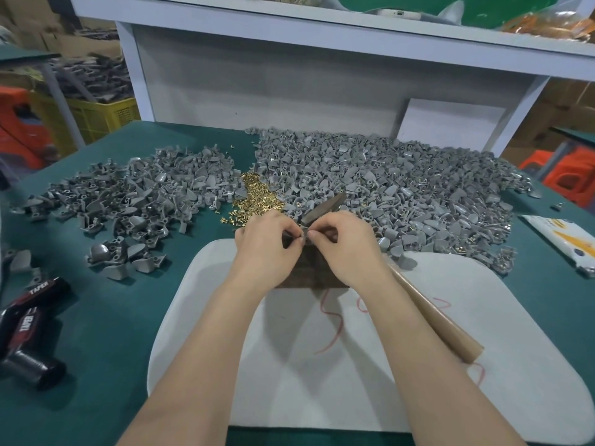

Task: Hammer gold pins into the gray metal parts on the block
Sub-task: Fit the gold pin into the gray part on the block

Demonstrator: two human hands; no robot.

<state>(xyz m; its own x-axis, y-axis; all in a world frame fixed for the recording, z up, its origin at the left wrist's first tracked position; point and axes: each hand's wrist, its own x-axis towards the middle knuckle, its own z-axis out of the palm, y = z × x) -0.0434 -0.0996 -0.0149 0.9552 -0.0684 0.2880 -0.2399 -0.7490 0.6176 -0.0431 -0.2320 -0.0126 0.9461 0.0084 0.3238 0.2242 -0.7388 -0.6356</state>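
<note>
Left hand (267, 243) and right hand (344, 243) meet over the block (309, 275). A small gray part (308, 235) is pinched by the fingertips of both. Whether a pin is held too cannot be told.

The part is best seated flat on the block, with the pin stood upright before any blow.

Hammer (431, 317) is lodged under the right hand, handle out to 4 o'clock. Pins (257, 196) lie at 11 o'clock. Part heaps (386, 175) at 10 and 1 crowd the block. Black tubes (29, 323) lie at 8 o'clock on the bench (96, 349).
</note>
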